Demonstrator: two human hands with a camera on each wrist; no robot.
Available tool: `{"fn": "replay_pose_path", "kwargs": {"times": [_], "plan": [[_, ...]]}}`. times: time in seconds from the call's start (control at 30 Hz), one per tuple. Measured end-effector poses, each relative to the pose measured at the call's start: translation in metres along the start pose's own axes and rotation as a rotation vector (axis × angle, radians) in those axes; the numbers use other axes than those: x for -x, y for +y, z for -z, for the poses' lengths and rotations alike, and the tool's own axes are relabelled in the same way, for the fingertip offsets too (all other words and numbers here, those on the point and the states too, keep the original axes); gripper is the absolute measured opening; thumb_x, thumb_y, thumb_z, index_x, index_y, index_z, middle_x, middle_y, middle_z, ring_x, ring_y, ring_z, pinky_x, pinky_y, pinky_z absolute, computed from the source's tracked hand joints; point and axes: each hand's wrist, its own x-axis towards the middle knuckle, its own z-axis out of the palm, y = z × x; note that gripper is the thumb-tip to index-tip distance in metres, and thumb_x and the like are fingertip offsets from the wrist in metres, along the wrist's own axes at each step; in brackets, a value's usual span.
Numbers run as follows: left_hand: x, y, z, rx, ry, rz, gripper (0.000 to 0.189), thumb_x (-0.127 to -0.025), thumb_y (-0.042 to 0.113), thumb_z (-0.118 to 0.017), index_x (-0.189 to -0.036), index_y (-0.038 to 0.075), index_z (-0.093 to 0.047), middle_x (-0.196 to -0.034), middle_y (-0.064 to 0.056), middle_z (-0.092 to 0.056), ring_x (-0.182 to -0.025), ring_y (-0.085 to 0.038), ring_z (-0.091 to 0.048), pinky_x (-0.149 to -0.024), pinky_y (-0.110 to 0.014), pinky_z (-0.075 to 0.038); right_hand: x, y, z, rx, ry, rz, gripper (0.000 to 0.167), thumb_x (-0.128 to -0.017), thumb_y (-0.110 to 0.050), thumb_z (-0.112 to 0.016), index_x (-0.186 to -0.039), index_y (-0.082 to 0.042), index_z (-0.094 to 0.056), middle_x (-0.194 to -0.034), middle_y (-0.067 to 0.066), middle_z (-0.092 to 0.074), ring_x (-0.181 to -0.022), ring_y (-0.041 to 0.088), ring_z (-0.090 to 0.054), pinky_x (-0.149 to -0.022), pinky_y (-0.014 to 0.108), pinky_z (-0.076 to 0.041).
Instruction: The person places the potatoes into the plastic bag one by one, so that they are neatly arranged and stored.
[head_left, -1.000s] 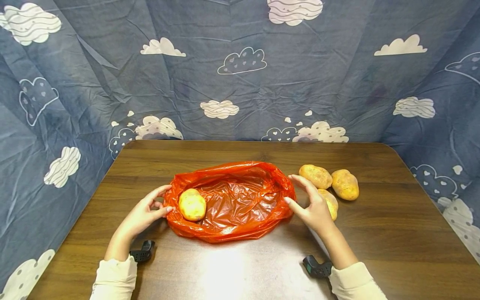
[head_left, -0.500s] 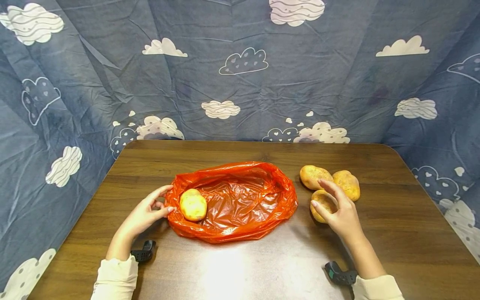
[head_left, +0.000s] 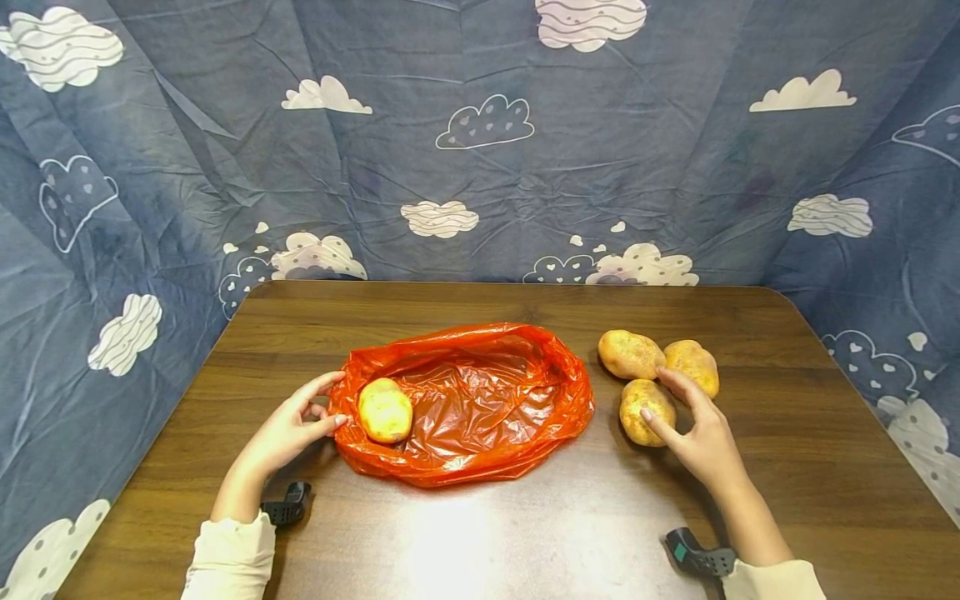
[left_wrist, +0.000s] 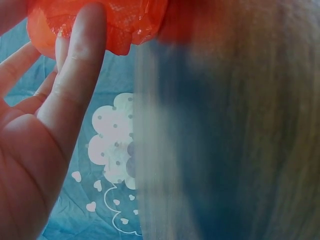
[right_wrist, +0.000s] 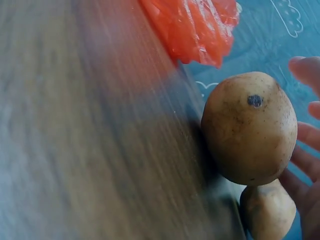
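Note:
A red plastic bag (head_left: 480, 467) lies on the table with its mouth spread wide. Inside, at its left end, sits a potato (head_left: 386, 410). My left hand (head_left: 281, 433) holds the bag's left rim between thumb and fingers; the left wrist view shows the thumb over the red plastic (left_wrist: 135, 22). To the right of the bag, my right hand (head_left: 705, 437) is spread at the nearest loose potato (head_left: 641, 414), thumb overlapping its near side. In the right wrist view the fingers stand apart beside that potato (right_wrist: 250, 130).
Two more potatoes, one on the left (head_left: 630, 353) and one on the right (head_left: 692, 367), lie just behind the nearest loose one. The brown wooden table (head_left: 787, 467) ends at a blue cloud-patterned curtain (head_left: 480, 183). Black wrist mounts (head_left: 697, 554) sit under both wrists.
My right hand has let go of the bag's right rim and moved right to the nearest loose potato. The left hand and the bag stay in place.

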Motion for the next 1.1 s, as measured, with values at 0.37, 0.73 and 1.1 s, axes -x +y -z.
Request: {"fn": "replay_pose_path", "kwargs": {"times": [0.37,0.73,1.1], "plan": [[0.0005,-0.0011,0.0001,0.002,-0.001,0.002,0.057,-0.081,-0.006,-0.060,-0.132,-0.004,-0.035,-0.113,-0.025,-0.043,-0.064,-0.011,-0.052,-0.054,-0.024,-0.043,0.0071,0.0070,0.0003,0.046,-0.119,-0.158,0.062,-0.073,-0.013,-0.074,-0.128,-0.008,-0.045,-0.124,0.013,-0.049,-0.115,0.004,-0.038,-0.093,0.013,-0.022],[0.0007,-0.0045,0.0017,0.000,-0.005,0.014,0.056,-0.083,0.002,-0.063,-0.132,0.000,-0.036,-0.112,-0.021,-0.043,-0.064,-0.012,-0.053,-0.054,-0.025,-0.044,0.0082,0.0083,0.0012,0.042,-0.172,-0.201,0.060,-0.076,-0.017,-0.073,-0.128,-0.009,-0.045,-0.127,0.015,-0.043,-0.117,0.030,-0.037,-0.095,0.037,-0.030],[0.0005,-0.0022,0.0026,-0.007,-0.007,0.059,0.058,-0.083,0.006,-0.064,-0.134,0.005,-0.037,-0.115,-0.021,-0.042,-0.066,-0.012,-0.052,-0.054,-0.024,-0.042,0.0092,0.0067,0.0003,0.020,-0.099,-0.170,0.059,-0.071,-0.009,-0.076,-0.124,-0.008,-0.051,-0.125,0.011,-0.047,-0.107,-0.006,-0.038,-0.076,0.007,-0.035]]}}
